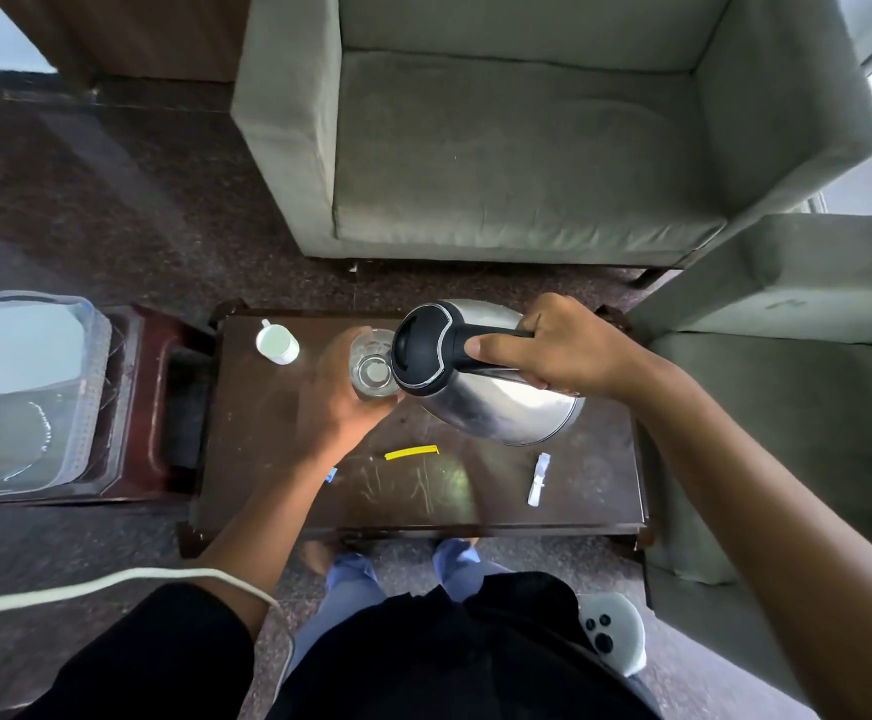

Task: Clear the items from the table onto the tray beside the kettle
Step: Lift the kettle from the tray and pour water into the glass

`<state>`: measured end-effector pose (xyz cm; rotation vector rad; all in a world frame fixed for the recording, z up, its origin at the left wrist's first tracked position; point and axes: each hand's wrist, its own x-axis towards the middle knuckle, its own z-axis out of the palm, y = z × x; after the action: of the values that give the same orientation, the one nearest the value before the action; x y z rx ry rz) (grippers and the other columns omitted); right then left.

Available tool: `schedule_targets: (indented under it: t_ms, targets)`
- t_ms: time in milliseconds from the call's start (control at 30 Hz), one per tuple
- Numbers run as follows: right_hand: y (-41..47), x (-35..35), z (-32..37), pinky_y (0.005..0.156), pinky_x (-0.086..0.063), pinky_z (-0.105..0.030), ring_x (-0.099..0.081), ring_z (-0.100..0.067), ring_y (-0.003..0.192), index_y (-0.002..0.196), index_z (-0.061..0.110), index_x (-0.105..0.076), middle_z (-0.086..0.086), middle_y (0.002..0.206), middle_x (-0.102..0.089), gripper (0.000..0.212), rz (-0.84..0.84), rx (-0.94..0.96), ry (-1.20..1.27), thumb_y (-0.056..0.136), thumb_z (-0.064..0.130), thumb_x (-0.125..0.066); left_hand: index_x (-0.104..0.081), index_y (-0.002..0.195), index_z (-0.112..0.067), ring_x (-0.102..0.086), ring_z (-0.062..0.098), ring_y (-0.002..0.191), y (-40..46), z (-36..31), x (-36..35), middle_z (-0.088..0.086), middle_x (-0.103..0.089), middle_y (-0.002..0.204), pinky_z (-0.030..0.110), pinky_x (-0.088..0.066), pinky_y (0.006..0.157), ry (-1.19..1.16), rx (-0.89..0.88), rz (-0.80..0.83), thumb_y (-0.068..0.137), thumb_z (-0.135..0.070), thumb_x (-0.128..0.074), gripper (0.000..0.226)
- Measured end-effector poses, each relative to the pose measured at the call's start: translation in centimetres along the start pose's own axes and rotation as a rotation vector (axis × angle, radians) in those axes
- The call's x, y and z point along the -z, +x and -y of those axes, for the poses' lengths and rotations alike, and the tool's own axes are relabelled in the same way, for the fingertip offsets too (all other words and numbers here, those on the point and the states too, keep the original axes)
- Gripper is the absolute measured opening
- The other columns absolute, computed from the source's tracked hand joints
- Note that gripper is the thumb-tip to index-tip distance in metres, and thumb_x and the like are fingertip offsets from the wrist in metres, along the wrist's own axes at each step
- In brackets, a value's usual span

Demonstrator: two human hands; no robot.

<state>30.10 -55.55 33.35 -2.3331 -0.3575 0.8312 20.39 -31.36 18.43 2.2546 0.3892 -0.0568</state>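
Observation:
My right hand (558, 350) grips the black handle of a steel kettle (496, 402), which is tilted with its spout end over a clear glass (371, 368). My left hand (340, 397) is wrapped around that glass above the dark wooden table (579, 511). A white cup (277, 344) lies on its side at the table's far left. A yellow sachet (412, 452) and a white sachet (538, 479) lie on the tabletop. A small blue-and-white packet (331, 475) peeks out beside my left wrist.
A clear plastic tray (85, 387) holding white paper sits on a dark wooden stand (163, 397) left of the table. Grey armchairs stand beyond (527, 148) and to the right (787, 381). A white cable (85, 584) crosses the floor at lower left.

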Motion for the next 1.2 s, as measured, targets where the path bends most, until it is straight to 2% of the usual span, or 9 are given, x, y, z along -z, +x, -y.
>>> schedule_targets:
  t_ms: [67, 133, 233, 333, 500, 667, 800, 933, 1200]
  targets:
    - [0.0, 0.3, -0.1, 0.051, -0.034, -0.029, -0.038, -0.012, 0.034, 0.041, 0.012, -0.052, 0.003, 0.035, -0.046, 0.071, 0.0, -0.02, -0.031, 0.07, 0.076, -0.065, -0.068, 0.132, -0.025, -0.071, 0.014, 0.115, 0.1, 0.0, -0.4, -0.008, -0.073, 0.126, 0.04, -0.058, 0.099, 0.031, -0.034, 0.019, 0.079, -0.036, -0.091, 0.059]
    - [0.0, 0.5, -0.4, 0.049, -0.035, -0.027, -0.04, -0.009, 0.033, 0.04, 0.014, -0.053, 0.004, 0.035, -0.047, 0.071, -0.002, -0.029, -0.059, 0.074, 0.074, -0.066, -0.068, 0.134, -0.027, -0.07, 0.012, 0.119, 0.3, -0.1, -0.7, -0.011, -0.073, 0.128, 0.039, -0.058, 0.099, 0.05, -0.023, 0.026, 0.079, -0.039, -0.091, 0.061]
    - [0.0, 0.7, -0.7, 0.048, -0.034, -0.026, -0.041, -0.008, 0.032, 0.039, 0.015, -0.055, 0.004, 0.035, -0.048, 0.07, -0.007, -0.044, -0.091, 0.075, 0.074, -0.066, -0.07, 0.127, -0.028, -0.071, 0.011, 0.111, 0.9, -0.3, -1.2, -0.01, -0.074, 0.119, 0.037, -0.059, 0.094, 0.088, -0.026, 0.052, 0.079, -0.041, -0.086, 0.052]
    - [0.0, 1.0, -0.8, 0.046, -0.034, -0.025, -0.041, -0.009, 0.031, 0.041, 0.014, -0.055, 0.004, 0.035, -0.049, 0.071, -0.002, -0.059, -0.107, 0.073, 0.077, -0.065, -0.072, 0.12, -0.023, -0.073, 0.018, 0.108, 1.3, -0.6, -1.6, -0.002, -0.076, 0.113, 0.037, -0.06, 0.092, 0.067, -0.012, 0.091, 0.082, -0.038, -0.086, 0.043]
    - [0.0, 1.3, -0.8, 0.044, -0.032, -0.024, -0.039, -0.011, 0.033, 0.041, 0.014, -0.053, 0.005, 0.036, -0.047, 0.072, 0.005, -0.084, -0.124, 0.071, 0.078, -0.065, -0.07, 0.129, -0.028, -0.07, 0.009, 0.112, 0.8, -1.1, -2.0, -0.011, -0.073, 0.122, 0.031, -0.056, 0.097, -0.004, -0.061, 0.029, 0.077, -0.03, -0.094, 0.057]
    - [-0.2, 1.6, -0.9, 0.038, -0.031, -0.021, -0.039, -0.01, 0.031, 0.042, 0.014, -0.053, 0.004, 0.036, -0.047, 0.072, 0.006, -0.092, -0.127, 0.072, 0.078, -0.065, -0.069, 0.132, -0.023, -0.07, 0.013, 0.116, 0.4, -1.4, -2.4, -0.008, -0.072, 0.127, 0.03, -0.055, 0.099, -0.072, -0.069, -0.006, 0.075, -0.023, -0.097, 0.064]
    - [-0.2, 1.7, -0.9, 0.044, -0.035, -0.023, -0.042, -0.01, 0.029, 0.042, 0.014, -0.058, 0.003, 0.036, -0.051, 0.071, -0.001, -0.096, -0.137, 0.071, 0.078, -0.065, -0.066, 0.137, -0.021, -0.07, 0.017, 0.123, 0.2, -1.4, -2.6, -0.005, -0.071, 0.133, 0.041, -0.056, 0.105, -0.056, -0.031, 0.011, 0.075, -0.025, -0.098, 0.07]
    - [-0.5, 1.9, -0.9, 0.046, -0.037, -0.025, -0.044, -0.011, 0.03, 0.042, 0.014, -0.059, 0.002, 0.036, -0.052, 0.071, 0.009, -0.091, -0.118, 0.07, 0.078, -0.066, -0.065, 0.139, -0.023, -0.07, 0.018, 0.123, -0.1, -1.3, -2.9, -0.006, -0.071, 0.134, 0.044, -0.056, 0.105, -0.038, -0.019, 0.004, 0.072, -0.025, -0.1, 0.075]
    - [-1.1, 2.3, -0.9, 0.044, -0.035, -0.025, -0.043, -0.013, 0.031, 0.041, 0.013, -0.055, 0.002, 0.036, -0.051, 0.073, 0.007, -0.079, -0.107, 0.073, 0.077, -0.069, -0.065, 0.136, -0.025, -0.071, 0.015, 0.119, -0.2, -1.5, -3.5, -0.009, -0.073, 0.13, 0.034, -0.056, 0.101, -0.052, -0.012, -0.028, 0.069, -0.029, -0.101, 0.076]
